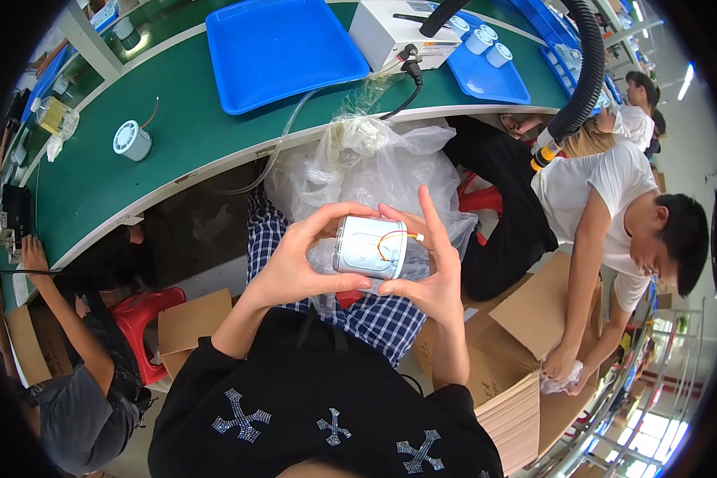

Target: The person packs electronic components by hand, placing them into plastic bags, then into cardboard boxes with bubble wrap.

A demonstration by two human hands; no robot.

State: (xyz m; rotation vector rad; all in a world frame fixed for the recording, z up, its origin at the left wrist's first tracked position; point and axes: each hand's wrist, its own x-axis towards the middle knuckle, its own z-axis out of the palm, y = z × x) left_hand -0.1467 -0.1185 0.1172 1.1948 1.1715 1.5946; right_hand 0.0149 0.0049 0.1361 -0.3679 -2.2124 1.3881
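I hold a small silver-white cylindrical part [368,247] with thin red and yellow wires on its face, in front of my chest. My left hand [299,263] grips its left side, thumb below and fingers curled over the top. My right hand [429,267] grips the right side, index finger raised and thumb underneath. Behind the part, a crumpled clear plastic bag [374,163] rests on my lap over checked trousers.
A green workbench [175,135] curves across the top with a blue tray [275,48], a white box device [394,32], a white spool [132,140] and a black hose [585,76]. A person at right reaches into a cardboard box [526,350]. Another person sits at left.
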